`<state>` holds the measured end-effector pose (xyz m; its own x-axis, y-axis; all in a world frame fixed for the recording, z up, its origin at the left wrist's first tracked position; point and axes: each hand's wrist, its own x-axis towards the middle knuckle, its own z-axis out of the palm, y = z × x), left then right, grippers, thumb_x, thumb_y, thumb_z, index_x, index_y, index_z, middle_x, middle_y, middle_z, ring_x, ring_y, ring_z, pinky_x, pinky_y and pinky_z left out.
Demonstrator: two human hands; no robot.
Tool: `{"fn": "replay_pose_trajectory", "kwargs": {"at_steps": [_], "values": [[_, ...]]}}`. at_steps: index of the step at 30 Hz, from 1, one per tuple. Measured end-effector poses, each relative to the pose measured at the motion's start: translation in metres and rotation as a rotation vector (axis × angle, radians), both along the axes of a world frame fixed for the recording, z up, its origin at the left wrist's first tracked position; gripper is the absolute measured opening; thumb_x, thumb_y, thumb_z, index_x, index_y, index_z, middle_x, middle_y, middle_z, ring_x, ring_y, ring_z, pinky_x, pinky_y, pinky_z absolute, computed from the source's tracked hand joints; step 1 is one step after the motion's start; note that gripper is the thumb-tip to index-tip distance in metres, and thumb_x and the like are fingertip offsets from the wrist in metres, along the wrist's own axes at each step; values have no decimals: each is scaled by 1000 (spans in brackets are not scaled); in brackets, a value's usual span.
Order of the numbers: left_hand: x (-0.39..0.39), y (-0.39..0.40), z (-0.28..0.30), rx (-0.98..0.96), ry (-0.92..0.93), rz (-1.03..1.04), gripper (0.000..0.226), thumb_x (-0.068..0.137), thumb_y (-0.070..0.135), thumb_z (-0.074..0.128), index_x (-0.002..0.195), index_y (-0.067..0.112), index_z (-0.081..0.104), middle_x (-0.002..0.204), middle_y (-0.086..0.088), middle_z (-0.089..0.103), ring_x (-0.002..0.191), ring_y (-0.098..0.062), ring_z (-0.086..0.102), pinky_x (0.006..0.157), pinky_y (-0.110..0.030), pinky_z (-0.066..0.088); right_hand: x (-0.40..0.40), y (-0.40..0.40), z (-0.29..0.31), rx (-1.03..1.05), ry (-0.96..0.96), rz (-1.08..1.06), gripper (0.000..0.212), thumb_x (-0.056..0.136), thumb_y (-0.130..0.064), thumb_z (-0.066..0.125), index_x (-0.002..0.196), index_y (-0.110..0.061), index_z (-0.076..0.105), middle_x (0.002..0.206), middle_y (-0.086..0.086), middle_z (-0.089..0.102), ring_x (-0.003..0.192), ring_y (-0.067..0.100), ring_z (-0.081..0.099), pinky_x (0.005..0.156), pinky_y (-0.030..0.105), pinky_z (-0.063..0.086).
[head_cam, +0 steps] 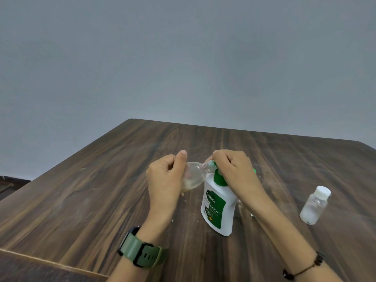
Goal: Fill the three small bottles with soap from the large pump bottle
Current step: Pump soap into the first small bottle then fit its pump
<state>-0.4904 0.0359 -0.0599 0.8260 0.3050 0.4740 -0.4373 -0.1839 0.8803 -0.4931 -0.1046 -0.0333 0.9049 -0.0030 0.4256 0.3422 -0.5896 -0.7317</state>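
The large white pump bottle (218, 206) with a green label and green pump stands on the wooden table (101, 190). My right hand (234, 171) lies curled over the pump head. My left hand (164, 180) grips a small clear bottle (195, 175), tilted on its side with its open neck against the pump's nozzle; some clear liquid lies inside it. A second small clear bottle (315, 205) with a white cap stands to the right, apart from both hands. A third small bottle is not in sight.
A bit of green (254, 170) shows behind my right hand. Small white specks dot the table near the pump bottle. The table's left edge runs diagonally, and a grey wall rises behind the far edge.
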Motion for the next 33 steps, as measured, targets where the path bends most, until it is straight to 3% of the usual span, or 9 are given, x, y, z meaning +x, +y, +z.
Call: {"fn": "replay_pose_trajectory", "kwargs": {"at_steps": [3,6,10,13,17,19,26,29,33], "values": [[-3,2,0,-12,6,-8,51,89,27,58,48,-2,48,45,-16,46,44,-42,49,38,-45,41,-3,3,-2,-4,7,9,34,87,-15,40,64,10,46,81,32,62,59,22,42,56,39,41],[-3,3,0,-15,-5,-10,50,90,27,58,49,-2,49,45,-12,47,40,-35,50,36,-44,43,0,2,2,-19,13,15,34,86,-16,41,64,10,44,83,33,62,58,21,38,57,31,34],[-2,3,0,14,-5,-3,51,89,27,58,48,-1,50,44,-12,47,39,-32,48,37,-34,39,-4,3,-3,16,2,11,35,89,-16,40,67,10,51,81,29,63,64,37,51,60,42,47],[-4,1,-3,-29,6,-8,51,90,26,57,43,10,48,38,3,44,35,-19,47,32,-29,38,-1,3,1,9,13,15,36,87,-17,40,68,12,49,85,32,62,60,26,43,58,40,42],[-3,0,-3,-9,-2,3,53,90,26,58,39,15,44,36,6,39,38,-20,43,38,-33,37,-2,3,-2,31,9,7,36,89,-16,40,70,11,53,81,30,63,67,39,54,66,46,50],[-3,0,-5,-24,-3,-4,55,90,25,57,37,19,42,34,7,38,35,-13,41,35,-28,35,-2,2,0,24,18,13,36,88,-17,39,70,12,51,83,31,62,63,31,50,67,47,49],[-5,0,-5,-50,5,-16,53,90,25,57,42,13,41,36,6,36,39,-24,40,39,-37,38,-3,3,-1,24,8,16,36,88,-17,39,72,12,52,85,29,64,63,31,49,67,45,49],[-6,0,-3,-37,-17,-15,52,90,25,57,44,5,44,41,-8,41,40,-35,43,40,-38,39,-3,3,-1,25,-17,16,36,88,-17,39,72,12,50,85,31,63,63,31,48,66,46,49],[-8,2,-4,-14,-17,-14,50,91,25,56,47,4,48,41,-8,43,39,-30,48,37,-34,38,-4,3,-2,23,-20,38,35,87,-17,40,70,13,48,85,32,62,60,29,46,61,42,45]]}}
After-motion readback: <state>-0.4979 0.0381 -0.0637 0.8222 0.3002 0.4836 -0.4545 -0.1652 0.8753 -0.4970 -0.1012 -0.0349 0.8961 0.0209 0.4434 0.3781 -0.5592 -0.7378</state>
